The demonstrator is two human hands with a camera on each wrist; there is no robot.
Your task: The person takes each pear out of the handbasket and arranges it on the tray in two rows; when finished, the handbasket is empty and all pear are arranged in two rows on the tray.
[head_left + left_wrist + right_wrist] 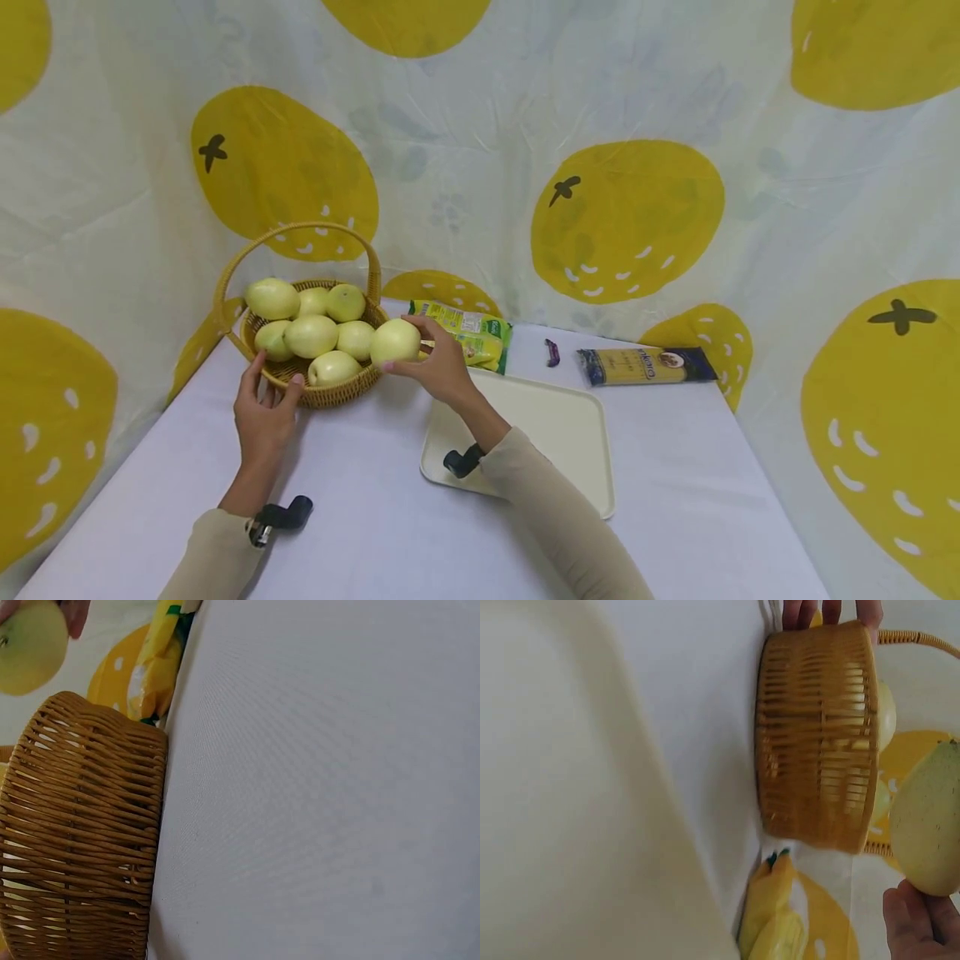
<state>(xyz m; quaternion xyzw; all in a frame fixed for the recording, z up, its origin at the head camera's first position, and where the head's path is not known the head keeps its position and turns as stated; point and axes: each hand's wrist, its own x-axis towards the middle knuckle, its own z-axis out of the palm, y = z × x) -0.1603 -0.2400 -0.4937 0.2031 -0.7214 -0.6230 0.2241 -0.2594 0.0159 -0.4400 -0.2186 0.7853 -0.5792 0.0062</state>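
Observation:
A brown wicker basket (333, 393) with a tall arched handle stands at the back left, holding several pale yellow-green apples (311, 337). My left hand (264, 421) holds the basket's front left side, thumb and index finger at the rim. In the right wrist view, fingers of that hand lie against the wicker wall (817, 742). Just beyond the basket's right rim, my right hand (447, 367) grips one pale apple (395, 343) between thumb and fingers, above the table. This apple (930, 821) also shows in the right wrist view, its stem end up.
A cream tray (555, 425) lies right of the basket, partly under my right forearm. Behind it are a yellow-green packet (480, 337), a small purple wrapped item (552, 352) and a blue-and-yellow packet (647, 367). A fruit-print curtain (465, 167) hangs behind the white-covered table.

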